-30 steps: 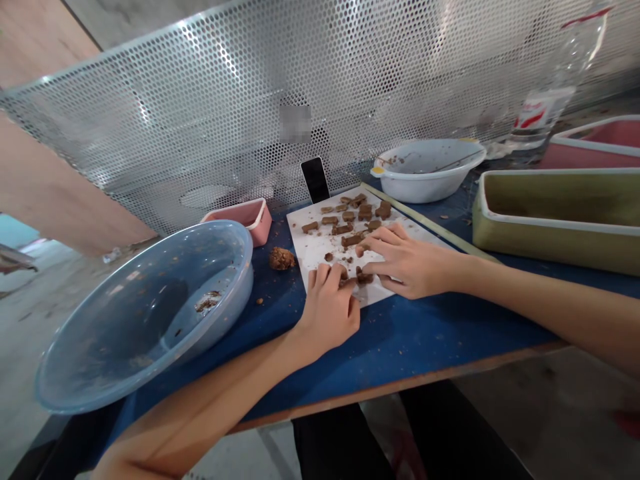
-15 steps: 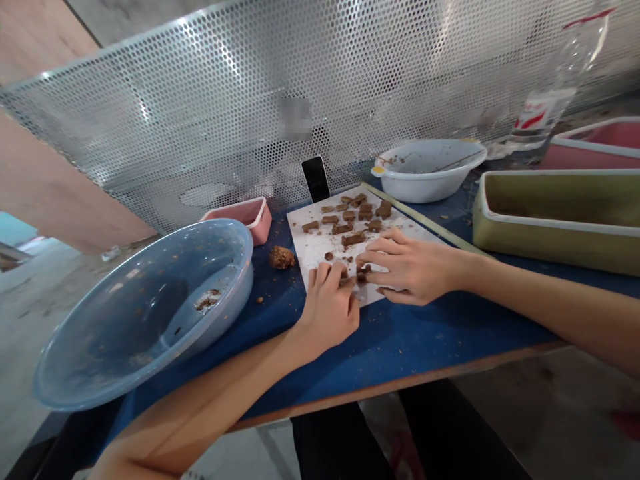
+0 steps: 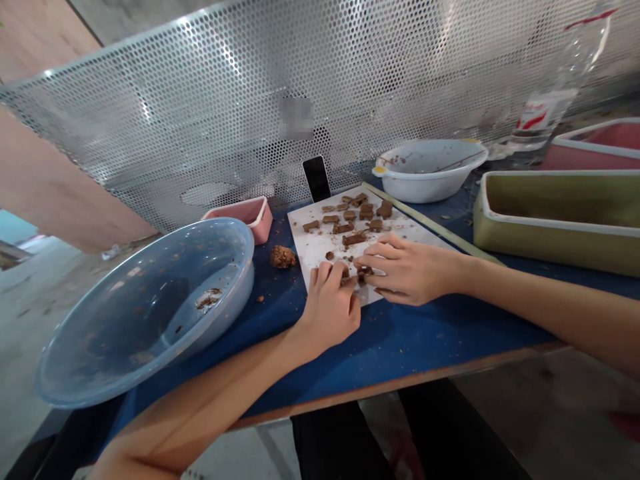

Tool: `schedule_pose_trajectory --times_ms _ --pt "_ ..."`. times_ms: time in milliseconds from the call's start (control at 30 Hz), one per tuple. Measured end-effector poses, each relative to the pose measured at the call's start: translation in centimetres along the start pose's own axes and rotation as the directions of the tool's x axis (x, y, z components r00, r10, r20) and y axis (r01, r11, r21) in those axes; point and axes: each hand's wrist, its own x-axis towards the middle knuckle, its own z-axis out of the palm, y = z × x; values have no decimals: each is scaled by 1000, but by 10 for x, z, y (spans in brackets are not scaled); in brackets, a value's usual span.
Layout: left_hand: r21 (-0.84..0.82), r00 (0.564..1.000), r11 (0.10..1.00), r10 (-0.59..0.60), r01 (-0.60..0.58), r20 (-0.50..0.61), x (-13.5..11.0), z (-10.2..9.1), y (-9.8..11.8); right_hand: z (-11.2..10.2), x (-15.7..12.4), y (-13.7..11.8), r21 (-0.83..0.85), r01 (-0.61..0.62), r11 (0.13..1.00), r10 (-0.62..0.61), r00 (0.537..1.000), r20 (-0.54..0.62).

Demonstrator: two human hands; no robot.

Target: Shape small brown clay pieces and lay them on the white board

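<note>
At the near edge of a white board (image 3: 313, 242), my left hand (image 3: 331, 303) has its fingers curled round one end of a small brown clay piece (image 3: 364, 273). From the other side my right hand (image 3: 407, 270) pinches the same piece, its thumb low and its fingers bent over the top. Most of the piece is hidden by the fingers. Just beyond my hands lie several shaped clay pieces (image 3: 354, 239), some like short blocks with stubby legs, among crumbs. A rough clay lump (image 3: 283, 257) rests on the blue table left of the board.
A large blue basin (image 3: 150, 320) stands at the left, by a small pink tub (image 3: 263, 223). A phone (image 3: 317, 179) leans against the perforated metal screen (image 3: 225, 120). A strip (image 3: 430, 223) borders the board. Beyond are a white basin (image 3: 430, 183), a green trough (image 3: 555, 237) and a bottle (image 3: 543, 117).
My right hand has shifted very slightly at the clay piece. Both hands stay in nearly the same place, and the other things lie as before.
</note>
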Motion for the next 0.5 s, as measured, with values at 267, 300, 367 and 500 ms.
schedule_pose_trajectory --times_ms 267,300,367,500 --pt "18 1000 1000 10 -10 -8 -1 2 0 1 -2 -1 1 -34 999 34 999 5" --pt "14 1000 1000 11 -10 -7 -1 2 0 1 -2 -1 2 -36 999 36 999 5" --pt "8 1000 1000 11 -11 -6 -1 1 -1 1 -2 -1 8 -37 999 37 999 6" --pt "12 1000 1000 9 -9 -7 0 1 -1 0 -1 -1 31 -36 999 36 999 1"
